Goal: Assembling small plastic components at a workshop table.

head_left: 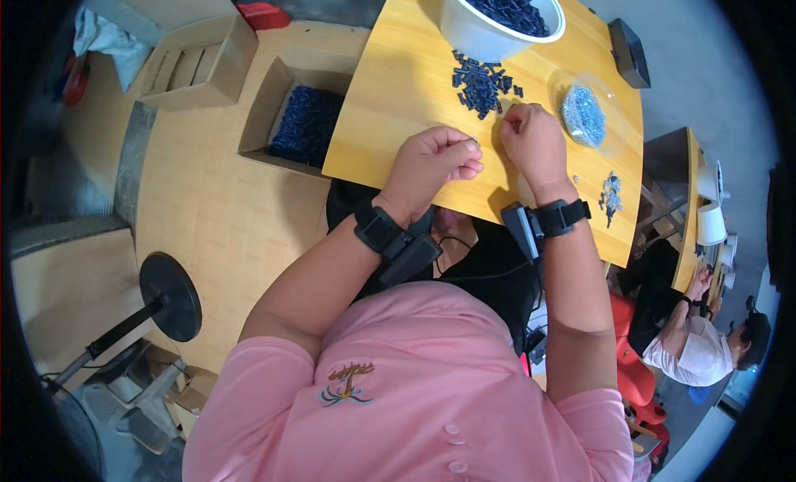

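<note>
My left hand (435, 163) is closed in a pinch above the front edge of the wooden table (398, 92). A tiny piece shows at its fingertips, too small to name. My right hand (535, 142) is closed too, its fingers curled down by the near side of a pile of small dark blue pieces (481, 88); whatever they hold is hidden. Behind the pile stands a white tub (473, 36) full of the same dark pieces. Right of my right hand is a clear round container (572, 127) of small light blue pieces. Several small shiny pieces (611, 196) lie nearer the right edge.
An open cardboard box (255, 138) of dark blue pieces stands left of the table, with another carton (203, 63) beyond. A black tray (629, 55) sits at the far right edge. At far right a person (692, 349) works at another table. A round black stand base (170, 295) is lower left.
</note>
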`<action>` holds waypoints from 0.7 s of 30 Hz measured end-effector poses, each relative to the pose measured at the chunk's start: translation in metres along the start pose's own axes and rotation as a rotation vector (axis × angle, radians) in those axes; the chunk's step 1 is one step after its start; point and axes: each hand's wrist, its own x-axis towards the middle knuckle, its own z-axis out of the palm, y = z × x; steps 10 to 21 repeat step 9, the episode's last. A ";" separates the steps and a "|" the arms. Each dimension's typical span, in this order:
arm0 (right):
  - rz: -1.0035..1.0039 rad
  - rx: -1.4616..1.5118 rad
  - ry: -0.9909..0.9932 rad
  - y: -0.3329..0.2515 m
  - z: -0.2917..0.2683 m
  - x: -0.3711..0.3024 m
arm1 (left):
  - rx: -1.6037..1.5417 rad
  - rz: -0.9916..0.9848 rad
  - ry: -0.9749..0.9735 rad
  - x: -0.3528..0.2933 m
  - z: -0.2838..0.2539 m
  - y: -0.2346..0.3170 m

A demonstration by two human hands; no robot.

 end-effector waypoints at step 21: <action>0.034 0.108 -0.037 0.007 -0.012 -0.019 | 0.021 -0.006 0.022 -0.001 -0.002 0.003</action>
